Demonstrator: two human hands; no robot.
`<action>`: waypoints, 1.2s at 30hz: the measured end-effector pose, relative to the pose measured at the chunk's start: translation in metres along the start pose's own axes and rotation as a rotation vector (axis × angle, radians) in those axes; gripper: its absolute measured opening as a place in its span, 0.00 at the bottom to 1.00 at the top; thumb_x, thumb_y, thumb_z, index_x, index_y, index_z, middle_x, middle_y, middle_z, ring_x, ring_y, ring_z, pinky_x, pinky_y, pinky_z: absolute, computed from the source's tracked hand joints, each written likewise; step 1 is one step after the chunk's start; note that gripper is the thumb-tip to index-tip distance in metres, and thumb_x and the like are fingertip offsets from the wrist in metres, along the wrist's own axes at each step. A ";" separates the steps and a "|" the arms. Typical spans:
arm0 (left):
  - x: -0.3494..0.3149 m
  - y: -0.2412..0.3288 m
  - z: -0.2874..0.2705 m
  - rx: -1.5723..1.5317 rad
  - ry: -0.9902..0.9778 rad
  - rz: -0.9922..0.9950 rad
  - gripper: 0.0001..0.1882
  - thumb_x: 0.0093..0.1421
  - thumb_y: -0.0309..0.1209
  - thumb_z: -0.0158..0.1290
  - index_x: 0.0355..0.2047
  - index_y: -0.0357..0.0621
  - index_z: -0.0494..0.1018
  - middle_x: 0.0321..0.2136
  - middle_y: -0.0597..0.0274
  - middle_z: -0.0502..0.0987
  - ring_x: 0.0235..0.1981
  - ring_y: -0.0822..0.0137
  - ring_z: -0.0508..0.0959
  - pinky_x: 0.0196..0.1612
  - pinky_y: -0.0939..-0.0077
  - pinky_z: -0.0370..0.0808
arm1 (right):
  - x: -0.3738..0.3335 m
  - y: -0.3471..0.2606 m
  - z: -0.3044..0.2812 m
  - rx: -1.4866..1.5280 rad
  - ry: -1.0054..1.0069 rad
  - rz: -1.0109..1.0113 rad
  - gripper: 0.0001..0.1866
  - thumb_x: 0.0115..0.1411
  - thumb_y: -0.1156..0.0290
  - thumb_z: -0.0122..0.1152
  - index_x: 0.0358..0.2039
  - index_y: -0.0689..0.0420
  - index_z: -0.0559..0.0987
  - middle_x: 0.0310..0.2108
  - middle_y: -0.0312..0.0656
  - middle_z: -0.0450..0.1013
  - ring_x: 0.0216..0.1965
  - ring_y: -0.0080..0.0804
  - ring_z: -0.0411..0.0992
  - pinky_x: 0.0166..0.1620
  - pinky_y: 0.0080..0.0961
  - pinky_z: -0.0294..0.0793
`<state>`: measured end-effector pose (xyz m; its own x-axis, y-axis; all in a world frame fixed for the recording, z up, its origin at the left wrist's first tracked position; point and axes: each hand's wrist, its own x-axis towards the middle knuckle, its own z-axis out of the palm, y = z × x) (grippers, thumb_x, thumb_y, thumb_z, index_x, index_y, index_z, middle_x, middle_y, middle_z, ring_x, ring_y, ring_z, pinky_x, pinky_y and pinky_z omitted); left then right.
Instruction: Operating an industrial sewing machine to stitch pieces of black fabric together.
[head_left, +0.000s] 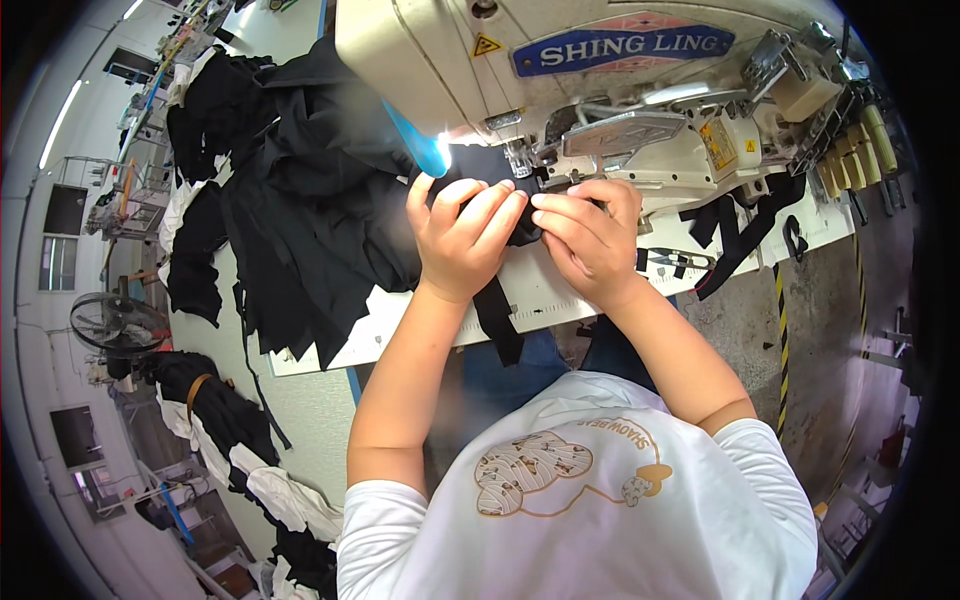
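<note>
Both hands meet in front of the needle area of a white industrial sewing machine (430, 50). A piece of black fabric (478, 165) lies under the metal presser foot (519, 158). My left hand (462, 238) is closed on its near edge, thumb and fingers bunched, with the index finger raised toward the blue lamp (425, 152). Just to the right, my right hand (597, 240) pinches the same cloth with bent fingers. The fingertips of both hands nearly touch. Exactly how the cloth edge is folded between them is hidden. A black strip (497, 320) hangs over the table's front edge.
A large heap of black cloth (300, 200) spreads over the left of the white table (345, 345). Thread snips (680, 260) and black strips (735, 230) lie on the right. More black and white garments (205, 400) are piled farther left, near a fan (118, 322).
</note>
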<state>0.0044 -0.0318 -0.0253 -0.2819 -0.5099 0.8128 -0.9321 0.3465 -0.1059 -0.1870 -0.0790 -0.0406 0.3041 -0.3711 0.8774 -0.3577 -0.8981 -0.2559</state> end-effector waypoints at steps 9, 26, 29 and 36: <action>0.005 0.001 -0.005 0.033 -0.064 -0.048 0.11 0.53 0.31 0.63 0.39 0.54 0.84 0.44 0.78 0.83 0.45 0.68 0.76 0.64 0.44 0.65 | -0.003 0.005 0.010 -0.018 0.044 0.028 0.18 0.44 0.73 0.74 0.38 0.44 0.84 0.47 0.31 0.78 0.51 0.38 0.70 0.54 0.43 0.65; -0.005 0.016 -0.017 -0.039 -0.092 -0.125 0.12 0.55 0.29 0.63 0.41 0.53 0.81 0.45 0.73 0.81 0.46 0.65 0.78 0.65 0.47 0.66 | 0.003 -0.002 0.011 -0.071 0.016 0.088 0.20 0.44 0.76 0.73 0.40 0.43 0.85 0.52 0.34 0.76 0.49 0.42 0.69 0.55 0.42 0.63; -0.024 0.038 -0.029 -0.114 -0.089 -0.239 0.16 0.48 0.23 0.61 0.40 0.52 0.81 0.45 0.66 0.79 0.46 0.59 0.78 0.60 0.49 0.71 | 0.006 -0.002 0.006 -0.030 -0.023 0.058 0.19 0.44 0.74 0.73 0.39 0.44 0.84 0.52 0.34 0.76 0.51 0.43 0.70 0.55 0.44 0.64; -0.043 0.064 -0.077 -0.070 0.017 -0.495 0.22 0.50 0.13 0.56 0.44 0.41 0.85 0.42 0.56 0.80 0.45 0.54 0.80 0.56 0.55 0.77 | 0.015 -0.001 -0.007 0.183 -0.260 -0.087 0.13 0.50 0.74 0.70 0.39 0.51 0.82 0.46 0.34 0.78 0.54 0.36 0.75 0.63 0.46 0.69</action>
<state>-0.0258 0.0733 -0.0230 0.1942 -0.6140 0.7651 -0.9355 0.1188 0.3328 -0.1883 -0.0820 -0.0244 0.5499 -0.3176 0.7725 -0.1631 -0.9479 -0.2736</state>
